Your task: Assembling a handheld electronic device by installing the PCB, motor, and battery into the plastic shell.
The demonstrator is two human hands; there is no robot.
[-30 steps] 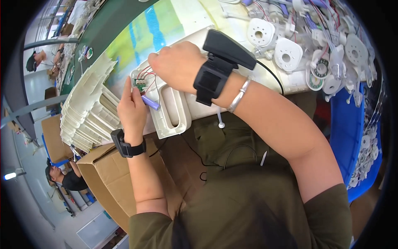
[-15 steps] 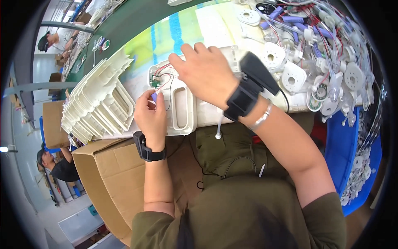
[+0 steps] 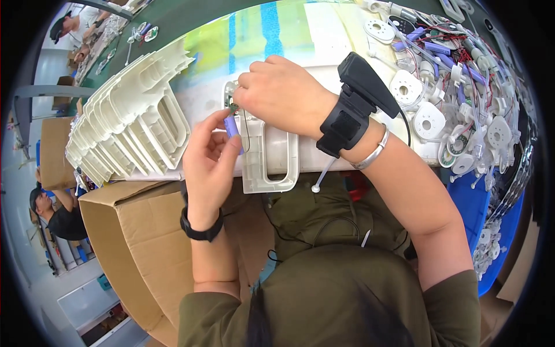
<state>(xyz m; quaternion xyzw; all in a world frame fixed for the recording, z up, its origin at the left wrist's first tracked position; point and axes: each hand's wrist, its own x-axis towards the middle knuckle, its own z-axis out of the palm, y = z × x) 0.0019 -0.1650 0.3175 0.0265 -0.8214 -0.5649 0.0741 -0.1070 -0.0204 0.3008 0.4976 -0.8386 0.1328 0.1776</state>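
Observation:
A white plastic housing [image 3: 252,173] with a long oval opening lies at the table's near edge. My left hand [image 3: 208,159] pinches a purple cylindrical battery [image 3: 232,128] between thumb and fingers, beside the housing's left side. Just above the battery, a small green circuit board [image 3: 232,108] shows in the upper part of the housing. A dark wire runs down from there. Over the housing's upper part, my right hand [image 3: 283,95] is closed with its fingers curled downward. Its fingertips are near the board, and what they grip is hidden.
Stacked white plastic shells [image 3: 130,118] stand on the left. White motor-like parts, tubes, wires and purple batteries are heaped [image 3: 451,75] on the right, above a blue bin [image 3: 469,199]. An open cardboard box [image 3: 150,243] sits below left. Two people are at far left.
The battery now shows more fully in my left hand, turned upright beside the housing. My right hand has closed in toward the circuit board. The whole view has shifted slightly.

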